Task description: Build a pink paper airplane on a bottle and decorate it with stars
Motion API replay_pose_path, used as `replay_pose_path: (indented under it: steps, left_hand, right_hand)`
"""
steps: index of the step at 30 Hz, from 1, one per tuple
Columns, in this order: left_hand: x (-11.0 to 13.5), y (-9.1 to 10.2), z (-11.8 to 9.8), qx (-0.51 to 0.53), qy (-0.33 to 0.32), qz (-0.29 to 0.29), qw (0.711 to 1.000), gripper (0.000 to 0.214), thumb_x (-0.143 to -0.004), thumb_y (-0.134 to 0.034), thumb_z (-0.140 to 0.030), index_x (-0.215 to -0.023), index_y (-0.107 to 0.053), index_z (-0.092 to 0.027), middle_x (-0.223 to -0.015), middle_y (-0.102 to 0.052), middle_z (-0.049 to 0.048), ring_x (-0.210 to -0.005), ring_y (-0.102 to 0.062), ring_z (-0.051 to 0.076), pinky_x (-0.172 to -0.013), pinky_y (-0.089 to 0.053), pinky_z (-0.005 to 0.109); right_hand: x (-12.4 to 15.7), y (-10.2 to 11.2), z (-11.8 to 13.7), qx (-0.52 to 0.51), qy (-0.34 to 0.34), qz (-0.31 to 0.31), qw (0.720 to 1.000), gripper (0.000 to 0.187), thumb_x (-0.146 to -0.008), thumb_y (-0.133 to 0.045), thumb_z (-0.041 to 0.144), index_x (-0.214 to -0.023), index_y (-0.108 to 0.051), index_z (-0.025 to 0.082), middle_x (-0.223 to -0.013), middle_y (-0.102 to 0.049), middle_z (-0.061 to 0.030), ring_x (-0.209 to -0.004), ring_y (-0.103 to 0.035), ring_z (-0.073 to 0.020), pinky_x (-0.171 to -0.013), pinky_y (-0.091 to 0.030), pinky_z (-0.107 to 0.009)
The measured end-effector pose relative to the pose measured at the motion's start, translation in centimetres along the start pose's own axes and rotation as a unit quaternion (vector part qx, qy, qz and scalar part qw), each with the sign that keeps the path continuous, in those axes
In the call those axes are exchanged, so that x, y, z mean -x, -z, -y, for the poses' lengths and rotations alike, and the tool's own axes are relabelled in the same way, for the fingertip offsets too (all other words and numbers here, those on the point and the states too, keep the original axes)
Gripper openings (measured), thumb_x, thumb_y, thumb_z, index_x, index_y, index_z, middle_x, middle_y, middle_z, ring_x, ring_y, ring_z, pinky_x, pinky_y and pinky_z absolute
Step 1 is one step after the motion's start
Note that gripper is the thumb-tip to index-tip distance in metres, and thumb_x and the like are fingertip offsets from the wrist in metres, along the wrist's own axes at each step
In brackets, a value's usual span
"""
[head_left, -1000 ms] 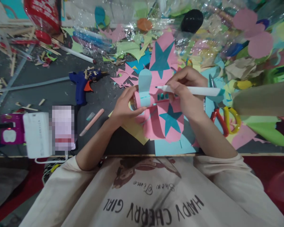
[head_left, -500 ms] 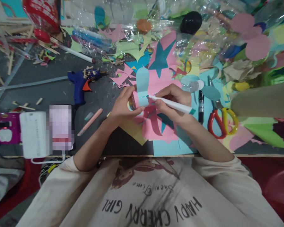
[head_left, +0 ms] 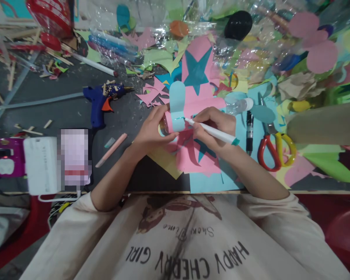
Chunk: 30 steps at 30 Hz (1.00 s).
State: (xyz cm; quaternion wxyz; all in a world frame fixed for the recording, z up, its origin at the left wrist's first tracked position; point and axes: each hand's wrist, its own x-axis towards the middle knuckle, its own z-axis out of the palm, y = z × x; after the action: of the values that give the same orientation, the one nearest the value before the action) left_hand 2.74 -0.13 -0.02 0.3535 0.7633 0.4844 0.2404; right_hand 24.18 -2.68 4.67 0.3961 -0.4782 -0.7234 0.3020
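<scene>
My left hand (head_left: 150, 130) is wrapped around the left end of a plastic bottle covered in pink paper (head_left: 204, 103), thumb along the near side. Pink paper flaps with dark teal stars (head_left: 197, 70) stick out from the bottle on its far and near sides. A light blue rounded paper strip (head_left: 177, 97) stands at its left end, its lower part on the pink paper. My right hand (head_left: 218, 126) grips a white marker (head_left: 217, 132) with a teal end, its tip at the strip's right edge. A teal line shows across the strip's fold.
A blue glue gun (head_left: 97, 103) lies left, near a capless peach marker (head_left: 112, 149). Scissors (head_left: 270, 151) with red and yellow handles and a black marker (head_left: 249, 132) lie right. Paper scraps and plastic wrap (head_left: 169, 33) spread across the back; a white power bank (head_left: 42, 165) sits left.
The bottle has rolled or tilted slightly, so the far starred flap points straighter away from me. The marker tip has shifted slightly right, to the strip's edge; both hands keep their grips.
</scene>
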Motion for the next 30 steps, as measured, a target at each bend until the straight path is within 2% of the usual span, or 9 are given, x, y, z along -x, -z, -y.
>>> replay_pose_path:
  steps: [3, 9, 14, 19, 22, 25, 28, 30]
  left_hand:
    - [0.0, 0.0, -0.1, -0.001, 0.002, 0.001, 1.000, 0.069, -0.073, -0.072, -0.036, -0.137, -0.049, -0.025, -0.134, -0.060, 0.0080, -0.122, -0.057, 0.031, -0.104, -0.049, 0.042]
    - [0.0, 0.0, -0.1, 0.000, -0.004, -0.005, 1.000, 0.068, -0.074, -0.071, -0.036, -0.137, -0.049, -0.025, -0.133, -0.060, 0.0078, -0.121, -0.057, 0.030, -0.103, -0.048, 0.042]
    - [-0.1, 0.0, -0.2, -0.005, -0.016, -0.006, 1.000, 0.065, -0.073, -0.071, -0.032, -0.134, -0.050, -0.026, -0.131, -0.062, 0.0073, -0.120, -0.058, 0.030, -0.103, -0.049, 0.042]
    - [-0.1, 0.0, -0.2, -0.002, -0.009, -0.007, 1.000, 0.067, -0.072, -0.071, -0.030, -0.135, -0.050, -0.027, -0.133, -0.061, 0.0075, -0.122, -0.058, 0.030, -0.104, -0.048, 0.042]
    - [0.0, -0.1, -0.1, -0.006, -0.006, -0.009, 1.000, 0.067, -0.071, -0.070, -0.029, -0.135, -0.050, -0.026, -0.134, -0.061, 0.0074, -0.122, -0.057, 0.030, -0.104, -0.049, 0.042]
    - [0.0, -0.1, -0.1, -0.009, -0.006, -0.011, 1.000, 0.066, -0.071, -0.069, -0.029, -0.134, -0.051, -0.025, -0.133, -0.061, 0.0075, -0.121, -0.058, 0.030, -0.103, -0.049, 0.041]
    - [0.1, -0.1, -0.2, -0.011, -0.001, -0.013, 1.000, 0.063, -0.072, -0.071, -0.034, -0.132, -0.052, -0.024, -0.133, -0.061, 0.0081, -0.119, -0.059, 0.030, -0.102, -0.050, 0.040]
    - [0.1, -0.1, -0.3, -0.016, 0.000, -0.013, 1.000, 0.062, -0.073, -0.071, -0.036, -0.131, -0.053, -0.023, -0.132, -0.061, 0.0086, -0.118, -0.059, 0.029, -0.101, -0.050, 0.040]
  right_hand:
    - [0.1, -0.3, -0.3, 0.001, 0.033, 0.001, 0.999, 0.017, -0.092, -0.060, 0.032, -0.076, -0.058, 0.029, -0.068, -0.064, -0.0012, -0.062, -0.060, -0.0195, -0.059, -0.049, -0.037]
    - [0.3, -1.4, -1.1, 0.014, 0.148, -0.028, 0.989, 0.015, -0.093, -0.058, 0.026, -0.078, -0.059, 0.027, -0.064, -0.063, 0.0001, -0.058, -0.058, -0.0169, -0.055, -0.044, -0.033]
    - [0.5, -2.1, -1.5, 0.075, 0.134, -0.025, 0.988, 0.023, -0.094, -0.053, 0.033, -0.072, -0.060, 0.026, -0.064, -0.068, -0.0034, -0.059, -0.062, -0.0186, -0.057, -0.048, -0.035]
    - [0.4, -2.3, -1.7, 0.080, 0.170, -0.024, 0.982, 0.023, -0.092, -0.053, 0.026, -0.070, -0.060, 0.025, -0.061, -0.069, -0.0016, -0.056, -0.064, -0.0167, -0.054, -0.046, -0.033]
    - [0.2, -2.0, -1.2, 0.048, 0.136, 0.002, 0.990, 0.026, -0.093, -0.055, 0.031, -0.067, -0.061, 0.025, -0.059, -0.068, -0.0008, -0.057, -0.063, -0.0168, -0.056, -0.046, -0.033]
    - [0.2, -1.4, -0.4, -0.056, 0.052, 0.019, 0.997, 0.026, -0.093, -0.061, 0.038, -0.071, -0.064, 0.024, -0.062, -0.069, 0.0002, -0.056, -0.062, -0.0154, -0.055, -0.047, -0.031]
    - [0.1, -1.2, 0.0, -0.129, -0.046, -0.024, 0.990, 0.024, -0.092, -0.064, 0.045, -0.079, -0.065, 0.024, -0.066, -0.068, 0.0008, -0.058, -0.061, -0.0147, -0.053, -0.047, -0.030]
    - [0.0, -1.2, 0.0, -0.144, -0.078, -0.044, 0.985, 0.023, -0.090, -0.067, 0.046, -0.082, -0.065, 0.025, -0.068, -0.066, 0.0008, -0.059, -0.060, -0.0154, -0.054, -0.048, -0.030]
